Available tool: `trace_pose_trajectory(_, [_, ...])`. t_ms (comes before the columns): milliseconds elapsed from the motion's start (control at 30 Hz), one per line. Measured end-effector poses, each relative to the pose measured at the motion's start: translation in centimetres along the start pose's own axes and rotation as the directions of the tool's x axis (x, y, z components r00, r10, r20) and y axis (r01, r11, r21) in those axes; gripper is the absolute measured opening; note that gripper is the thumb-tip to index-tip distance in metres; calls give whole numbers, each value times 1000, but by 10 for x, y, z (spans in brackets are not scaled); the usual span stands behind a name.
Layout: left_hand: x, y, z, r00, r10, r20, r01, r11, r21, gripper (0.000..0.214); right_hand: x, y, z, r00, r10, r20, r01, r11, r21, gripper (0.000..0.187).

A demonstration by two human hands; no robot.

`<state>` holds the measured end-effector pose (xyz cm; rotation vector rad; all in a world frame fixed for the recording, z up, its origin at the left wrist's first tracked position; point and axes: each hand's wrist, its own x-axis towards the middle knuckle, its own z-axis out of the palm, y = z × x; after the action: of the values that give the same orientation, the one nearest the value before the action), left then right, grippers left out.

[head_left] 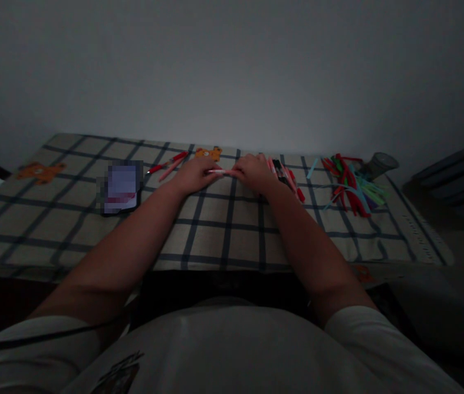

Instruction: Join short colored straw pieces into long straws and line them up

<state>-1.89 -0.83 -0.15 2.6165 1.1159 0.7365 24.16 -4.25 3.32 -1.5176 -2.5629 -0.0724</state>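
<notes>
Between my two hands a slim pink pen (224,172) lies level, just over the checked tablecloth. Its left end is pinched in the fingers of my left hand (196,174). My right hand (253,172) grips the other end, its fingertips closed. To the left of my left hand lie a red pen (168,163) and a pink pen (173,167), side by side. Close by my right hand is a bunch of red, pink and black pens (287,176), partly covered by that hand and wrist.
A phone (120,187) with a blurred screen rests at the left. Red-handled pliers (354,189) lie among coloured strips (373,191) at the right, near a tipped glass (382,162). The checked tablecloth (207,235) reaches back to a plain wall (232,71).
</notes>
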Motion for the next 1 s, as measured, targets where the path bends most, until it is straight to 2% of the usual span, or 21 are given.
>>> trace_pose_trajectory(167, [0,6,-2,996,-17,82,15,999,31,64,0,4,0,999,2,-33,0,998,55,23])
trace_pose_trajectory(300, [1,8,-1,993,-1,119,-5,999,48,67,-1,5,-1,999,-3,-36,5,998,63,20])
trace_pose_trajectory(533, [1,6,-3,999,-3,33,2,999,35,58,-4,1,-4,1000,-11,29,11,1000,-20,48])
trace_pose_trajectory(633, [1,3,-3,999,34,22,-34,999,6,55,-4,-2,-5,997,-4,78,9,998,-64,51])
trace_pose_trajectory(833, [1,-1,-1,999,49,4,-49,999,-19,60,-3,-3,-6,999,-3,40,3,1000,1,39])
trace_pose_trajectory(1000, [0,1,-1,998,40,45,-40,999,0,66,-4,-1,-6,1000,-10,-14,11,998,61,26])
